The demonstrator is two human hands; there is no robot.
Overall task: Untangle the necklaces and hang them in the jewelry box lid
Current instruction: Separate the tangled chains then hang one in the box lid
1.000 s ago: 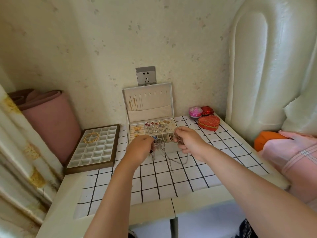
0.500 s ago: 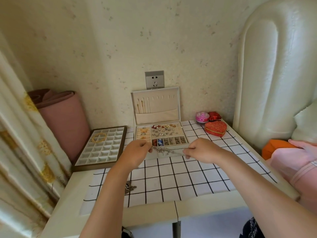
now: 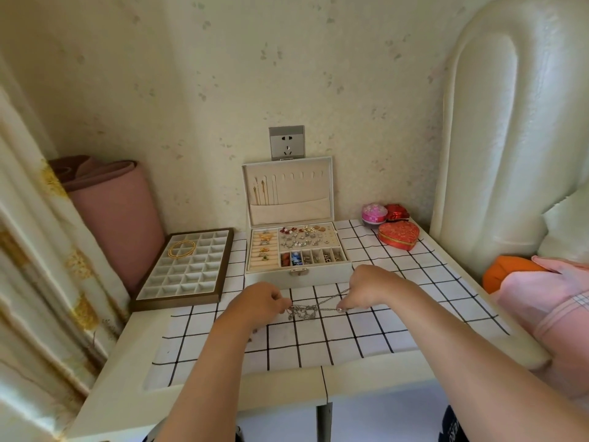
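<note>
A knot of silver necklaces (image 3: 306, 309) is stretched between my two hands, just above the checked cloth in front of the jewelry box (image 3: 298, 272). My left hand (image 3: 259, 303) pinches its left end. My right hand (image 3: 369, 287) pinches chain strands at the right, with a small bead at the fingertips. The box stands open against the wall. Its upright lid (image 3: 288, 189) has a row of hooks and a pocket, and a few gold necklaces (image 3: 263, 191) hang at the lid's left side. The box's tray is filled with earrings and rings.
A brown divider tray (image 3: 186, 267) holding a gold bangle (image 3: 181, 249) lies left of the box. A red heart-shaped box (image 3: 398, 235), a pink round box (image 3: 373, 213) and a small red box (image 3: 396, 212) sit at the back right. A curtain hangs left; a padded headboard stands right.
Both hands have drawn back from the box toward me and lowered the tangled chains over the cloth. The hands are now further apart, with the chains pulled out between them.
</note>
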